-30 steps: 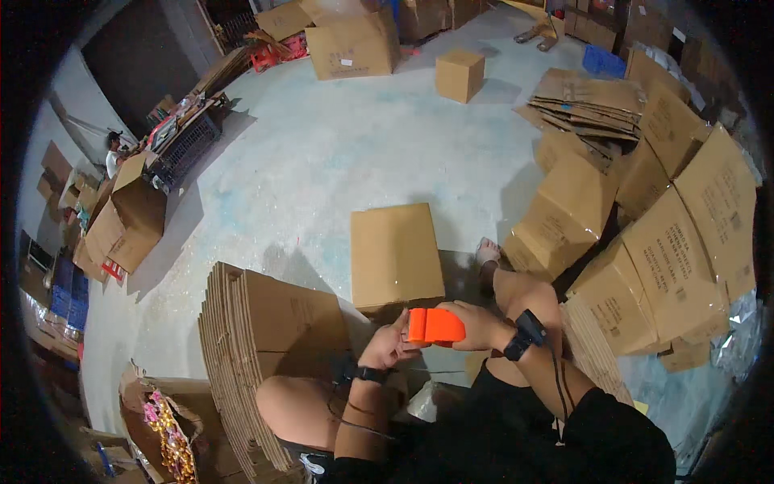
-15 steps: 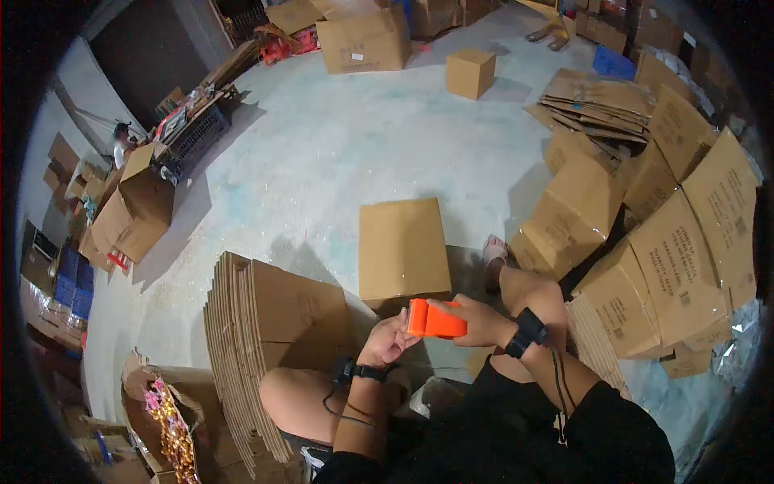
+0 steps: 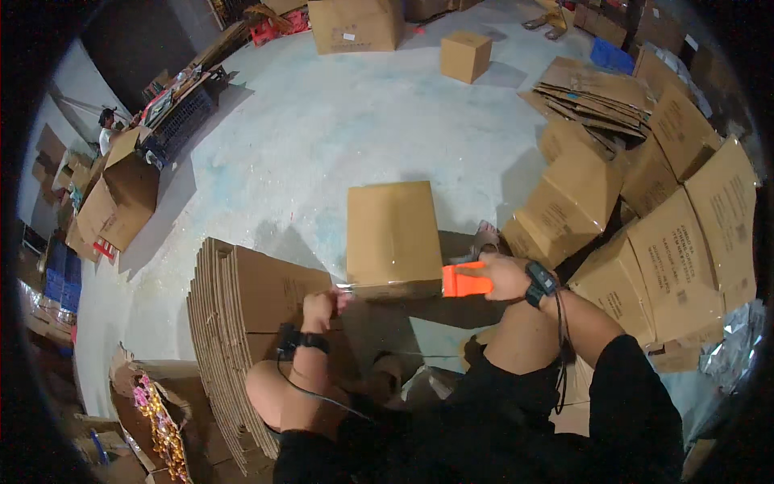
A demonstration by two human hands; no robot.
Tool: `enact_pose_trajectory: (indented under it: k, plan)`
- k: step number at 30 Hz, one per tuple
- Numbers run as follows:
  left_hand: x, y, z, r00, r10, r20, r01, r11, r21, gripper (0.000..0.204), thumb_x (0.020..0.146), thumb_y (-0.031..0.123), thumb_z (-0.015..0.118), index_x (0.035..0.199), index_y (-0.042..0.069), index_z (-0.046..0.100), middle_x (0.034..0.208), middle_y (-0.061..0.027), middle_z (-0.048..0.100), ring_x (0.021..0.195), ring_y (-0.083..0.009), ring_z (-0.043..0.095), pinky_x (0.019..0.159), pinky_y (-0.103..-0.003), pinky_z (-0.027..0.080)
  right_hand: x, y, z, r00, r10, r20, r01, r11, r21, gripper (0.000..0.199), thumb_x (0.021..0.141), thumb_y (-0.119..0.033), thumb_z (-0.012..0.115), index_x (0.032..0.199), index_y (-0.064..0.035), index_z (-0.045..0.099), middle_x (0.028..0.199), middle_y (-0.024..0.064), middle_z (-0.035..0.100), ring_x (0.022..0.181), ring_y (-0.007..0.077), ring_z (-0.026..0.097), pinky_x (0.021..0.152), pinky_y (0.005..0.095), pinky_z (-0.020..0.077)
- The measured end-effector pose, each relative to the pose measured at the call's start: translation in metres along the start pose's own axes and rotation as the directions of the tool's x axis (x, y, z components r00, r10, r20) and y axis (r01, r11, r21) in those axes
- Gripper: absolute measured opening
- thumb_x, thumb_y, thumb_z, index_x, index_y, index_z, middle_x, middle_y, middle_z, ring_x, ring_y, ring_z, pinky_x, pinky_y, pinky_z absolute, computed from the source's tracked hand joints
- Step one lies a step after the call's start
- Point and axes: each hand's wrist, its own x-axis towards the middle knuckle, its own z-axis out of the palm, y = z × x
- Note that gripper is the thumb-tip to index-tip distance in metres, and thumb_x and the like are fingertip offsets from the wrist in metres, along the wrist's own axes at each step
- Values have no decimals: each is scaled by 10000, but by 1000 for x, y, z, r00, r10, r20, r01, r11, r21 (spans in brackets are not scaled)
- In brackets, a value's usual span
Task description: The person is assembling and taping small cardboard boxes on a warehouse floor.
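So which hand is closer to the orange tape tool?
Right. The right hand grips the orange tape tool at the box's near edge. The left hand is off at the box's left corner, pinching the tape end.

The scene is viewed from a single head-worn fisheye camera, aimed steeply down and forward over the wearer's lap. The forearms are seen entering from the lower edge, close to the lens, with the left hand [image 3: 321, 305] and right hand [image 3: 504, 277] just below centre. The concrete floor [image 3: 322, 145] is stretched toward the upper frame (straight edges bend near the dark rim).
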Motion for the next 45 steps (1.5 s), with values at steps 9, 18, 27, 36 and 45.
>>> enact_pose_trajectory:
  k: [9,18,27,36,45]
  plan:
    - [39,14,75,897,301,-325,-129,879,458,313,889,203,614,717,-46,695,650,-102,676,634,-191,662,643,-323,528,-28,60,31,921,301,247,-250,943,-218,862,662,-189,722,1449,-303,389,943,204,517,846,381,550,727,451,467]
    - [51,2,21,961,99,-260,-80,993,82,241,913,121,587,819,-75,693,741,-130,709,636,-160,652,591,-281,513,-37,65,-13,942,180,284,-172,984,-53,864,654,-100,699,1447,-269,401,917,149,523,830,334,518,767,427,457]
    - [58,-13,38,938,213,-272,-58,873,483,226,850,152,602,699,27,714,643,-71,663,592,-130,599,562,-279,471,-24,73,29,928,216,305,-145,960,-241,827,667,-149,687,1427,-337,419,928,190,548,798,372,580,693,447,498]
    - [122,-54,10,986,144,-82,-87,868,488,493,927,410,558,1202,2,592,973,-131,661,877,-211,607,723,-354,495,80,49,76,725,434,534,-403,897,-183,468,581,-408,784,975,-159,740,777,155,695,756,338,683,665,458,541]
    - [78,13,99,521,289,-803,-265,949,170,697,914,379,609,1390,-55,342,1360,-228,446,1158,-327,490,971,-425,404,109,-36,196,833,207,513,-219,975,-37,267,561,-280,751,751,-93,722,728,153,682,678,324,675,597,464,525]
